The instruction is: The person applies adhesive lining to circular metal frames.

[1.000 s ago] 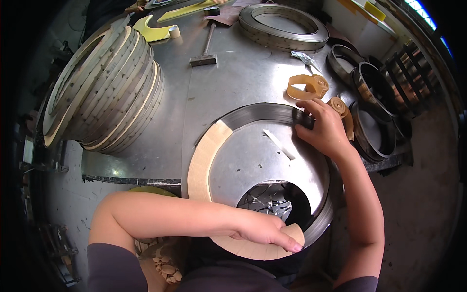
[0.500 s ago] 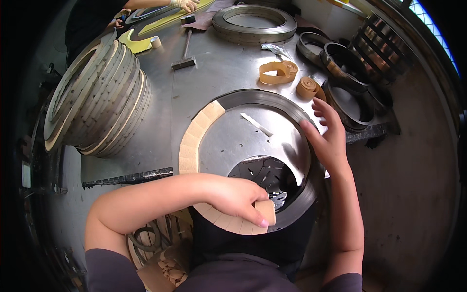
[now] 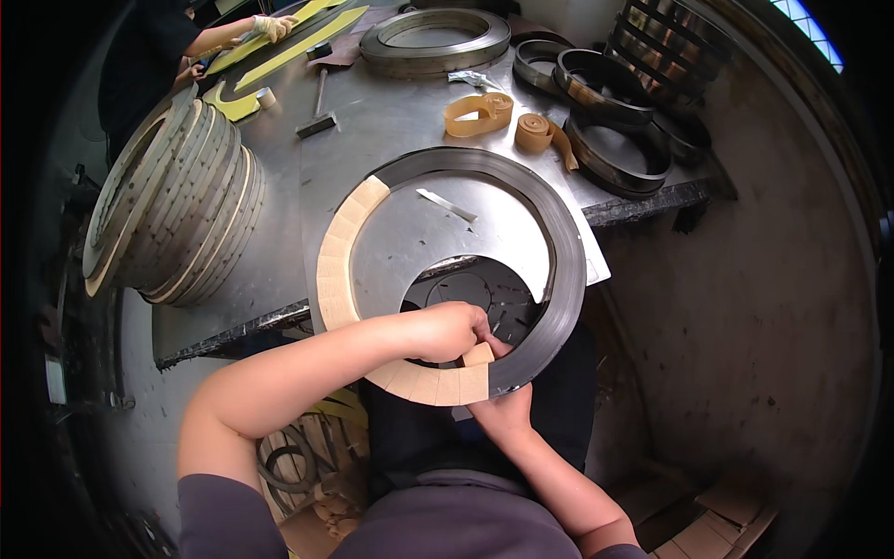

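Observation:
A large black ring (image 3: 559, 289) juts over the table's near edge, its left and near-left part wrapped in overlapping tan tape (image 3: 336, 270). At the end of the wrapping, a small roll of tan tape (image 3: 478, 355) sits by the ring's inner edge. My left hand (image 3: 449, 332) is closed on that roll from inside the ring, its fingers curled down and partly hidden. From below, my right hand (image 3: 505, 412) reaches under the ring. Its fingertips come up through the opening and meet the roll; the ring hides the rest of its fingers.
A stack of wrapped rings (image 3: 177, 205) leans at left. Beyond the black ring lie a hammer (image 3: 317, 124), two tan strip rolls (image 3: 534, 132) and a metal ring (image 3: 436, 42). Black hoops (image 3: 619, 154) stand at right. A gloved co-worker's hand (image 3: 274, 28) works over yellow strips at far left.
My right hand has left the ring's far right side and come round beneath its near edge. My left hand, with the tape roll, has moved up and left into the opening. The view has shifted.

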`<state>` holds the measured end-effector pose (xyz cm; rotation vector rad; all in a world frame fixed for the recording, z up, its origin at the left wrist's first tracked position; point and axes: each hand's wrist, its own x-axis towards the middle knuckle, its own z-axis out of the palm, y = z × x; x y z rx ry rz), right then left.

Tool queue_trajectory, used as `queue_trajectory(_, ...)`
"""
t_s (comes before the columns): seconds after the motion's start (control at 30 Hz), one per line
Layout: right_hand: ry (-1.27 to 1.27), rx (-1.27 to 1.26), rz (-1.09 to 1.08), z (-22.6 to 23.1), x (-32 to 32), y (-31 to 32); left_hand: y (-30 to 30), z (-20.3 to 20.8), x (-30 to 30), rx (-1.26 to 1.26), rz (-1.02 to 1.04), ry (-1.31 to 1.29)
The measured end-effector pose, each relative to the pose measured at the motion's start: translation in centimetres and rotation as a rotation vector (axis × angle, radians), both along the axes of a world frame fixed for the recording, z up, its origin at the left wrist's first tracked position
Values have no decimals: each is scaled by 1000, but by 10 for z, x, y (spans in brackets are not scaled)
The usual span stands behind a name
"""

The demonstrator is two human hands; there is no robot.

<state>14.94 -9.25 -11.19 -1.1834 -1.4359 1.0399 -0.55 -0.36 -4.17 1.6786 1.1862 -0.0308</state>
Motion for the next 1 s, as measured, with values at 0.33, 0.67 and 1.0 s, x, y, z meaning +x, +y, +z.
queue_trajectory(0.33,-370,135,44,12,27,-23,5,14,18,-482,286,-407)
queue_trajectory(0.67,-395,114,51,24,28,-24,-12,49,-6,83,-272,288)
queue_trajectory(1.0,-429,7,117,22,30,-24,56,26,-84,1226,157,545)
